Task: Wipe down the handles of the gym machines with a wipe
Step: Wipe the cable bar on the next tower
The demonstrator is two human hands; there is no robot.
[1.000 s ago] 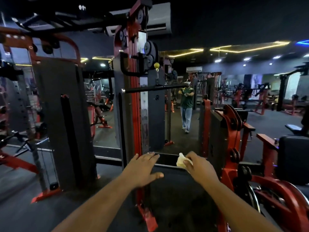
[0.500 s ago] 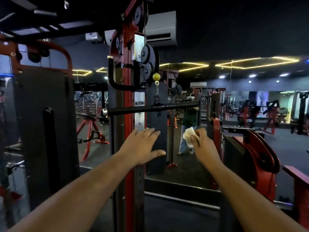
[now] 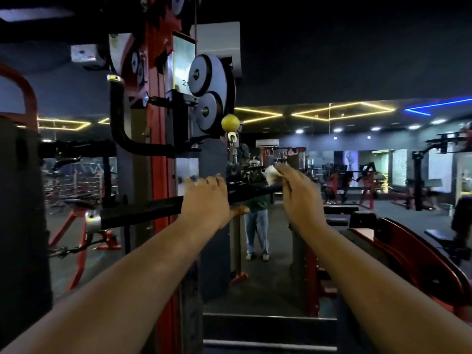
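Wipe (image 3: 272,174) – white, crumpled, pinched in right hand (image 3: 301,190) at black bar (image 3: 143,212), right of cable clip. Left hand (image 3: 208,198) over bar, fingers wrapped on top, thumb under – both arms outstretched.

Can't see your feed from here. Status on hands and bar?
Left hand gripping bar. Right hand holds wipe at the bar. Clip hangs between hands.
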